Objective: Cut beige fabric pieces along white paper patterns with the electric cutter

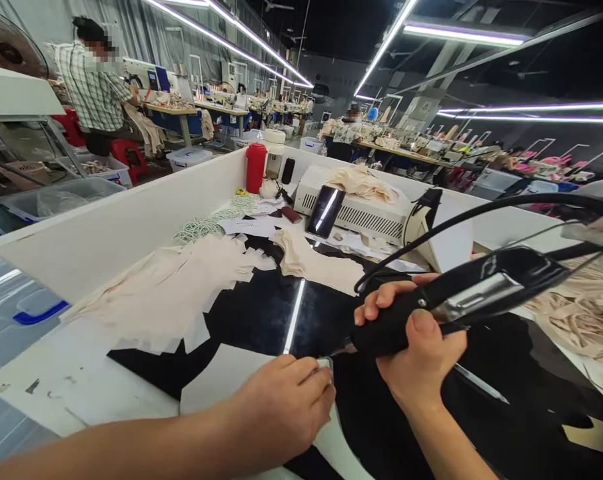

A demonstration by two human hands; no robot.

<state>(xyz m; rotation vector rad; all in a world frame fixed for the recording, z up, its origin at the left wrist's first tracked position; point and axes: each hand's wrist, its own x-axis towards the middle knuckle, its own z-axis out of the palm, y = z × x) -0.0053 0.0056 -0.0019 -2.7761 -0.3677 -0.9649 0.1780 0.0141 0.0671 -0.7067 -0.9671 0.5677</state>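
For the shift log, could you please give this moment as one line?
right hand: grips black corded tool | left hand: holds small pale piece | tool tip: near piece

Worktable [81, 373]: bounded left and rear by a partition wall [121, 220].

Near edge, centre: the left hand [286, 407] lies on the table with its fingertips on a small piece [325, 363]. Whether the piece is pinched or only pressed cannot be told.

Just right of it, the right hand [416, 333] is wrapped around a handheld tool [461, 293], whose tip is beside the small piece. Its cable [481, 213] arcs up and to the right.

Left of the hands, a pile of cut pieces [181, 287] lies along the partition.

Behind the hands lies a folded cloth [316, 263]. Behind that is a box unit [361, 213] with a flat device [325, 210] leaning on its front.

A bottle [256, 167] stands at the rear, left of the unit.

Far right: a fabric heap [581, 313].

Beyond the partition: bins [56, 197], then a person [94, 87] at a further table.
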